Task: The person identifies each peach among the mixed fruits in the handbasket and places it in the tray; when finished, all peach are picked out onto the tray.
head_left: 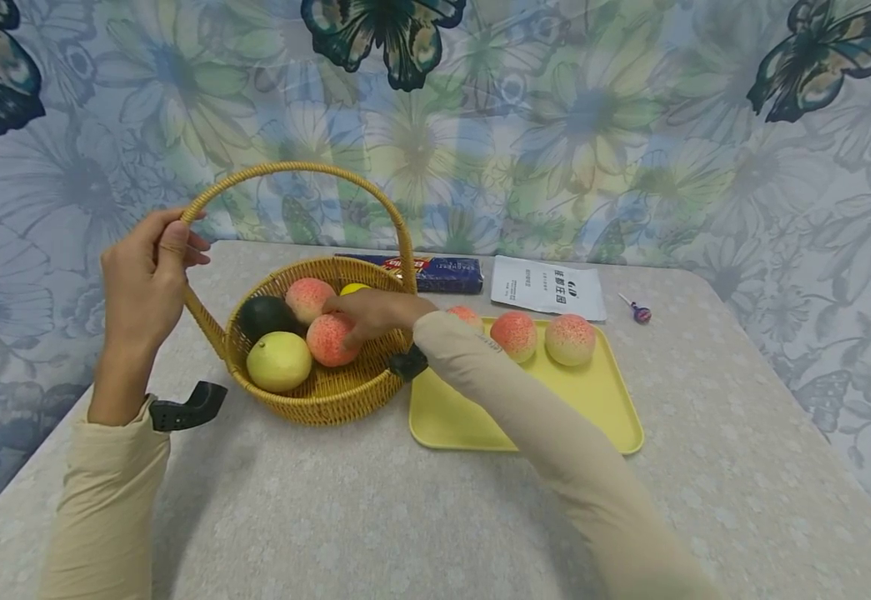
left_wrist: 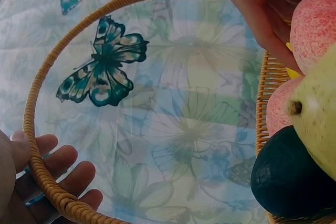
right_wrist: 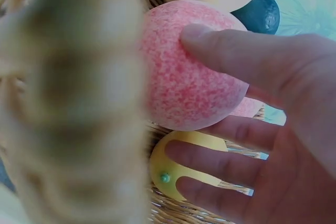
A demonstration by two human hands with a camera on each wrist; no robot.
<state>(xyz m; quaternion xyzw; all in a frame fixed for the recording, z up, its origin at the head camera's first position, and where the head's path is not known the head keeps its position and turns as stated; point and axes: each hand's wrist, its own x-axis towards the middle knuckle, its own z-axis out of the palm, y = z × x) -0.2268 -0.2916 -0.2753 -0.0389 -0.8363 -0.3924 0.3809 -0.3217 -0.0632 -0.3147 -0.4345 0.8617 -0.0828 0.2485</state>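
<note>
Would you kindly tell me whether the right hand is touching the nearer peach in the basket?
Touching: the right wrist view shows the right hand with its thumb resting on the peach.

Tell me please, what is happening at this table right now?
A person's left hand holds the handle of a wicker basket, while the right hand grips a peach inside it. Also in the basket are a second peach, a dark green fruit, a pale yellow-green fruit and a yellow fruit. Three more peaches are on the yellow tray beside it, one partly hidden by the right sleeve.
</note>
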